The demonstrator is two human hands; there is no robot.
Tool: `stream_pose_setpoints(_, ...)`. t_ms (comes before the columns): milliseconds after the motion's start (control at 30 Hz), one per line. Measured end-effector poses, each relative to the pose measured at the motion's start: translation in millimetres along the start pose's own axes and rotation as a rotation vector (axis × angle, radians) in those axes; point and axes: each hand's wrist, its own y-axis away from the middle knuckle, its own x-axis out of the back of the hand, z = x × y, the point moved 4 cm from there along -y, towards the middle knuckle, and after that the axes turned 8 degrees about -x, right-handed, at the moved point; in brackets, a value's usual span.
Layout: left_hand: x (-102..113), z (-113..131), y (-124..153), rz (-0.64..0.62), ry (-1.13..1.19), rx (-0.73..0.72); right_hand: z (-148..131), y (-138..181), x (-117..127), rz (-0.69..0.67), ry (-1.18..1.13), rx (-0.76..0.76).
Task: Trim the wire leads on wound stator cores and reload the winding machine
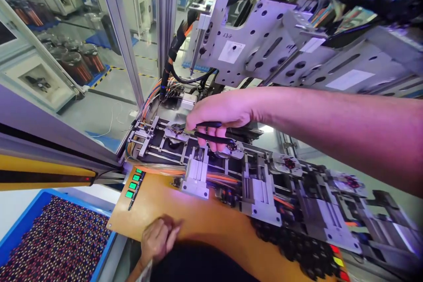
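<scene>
Factory machine bench, blue tray [20, 229] of small parts, right hand [220, 114] fingers clamped on pliers [211, 131], left hand [159, 238] curled closed

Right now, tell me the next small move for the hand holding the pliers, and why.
Probably ease the pliers slightly further left: the right hand grips their black handles, and their tip sits at the small round part in the leftmost fixture. Whether it has gripped anything is unclear.
</scene>
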Motion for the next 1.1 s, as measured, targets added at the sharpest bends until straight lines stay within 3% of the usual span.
stream_pose_setpoints(267, 1.6, 2.9, -3.4, -0.007, 0.016, 0.022, 2.6, -7.9, -0.4, -0.078, 0.055, 0.066)
stream_pose_setpoints(533, 3.6, 4.0, -7.1, 0.025, 0.012, 0.003, 1.8, -2.0, -0.6, 0.021, 0.018, -0.032)
stream_pose_setpoints(833, 5.3, 3.8, -10.6, 0.024, 0.021, 0.014, 2.8, -8.5, -1.3, -0.065, 0.021, 0.003)
stream_pose_setpoints(1100, 3.7, 3.0, -6.7, 0.019, 0.023, 0.015, -0.5, -0.4, -4.6, 0.0, 0.054, -0.039)
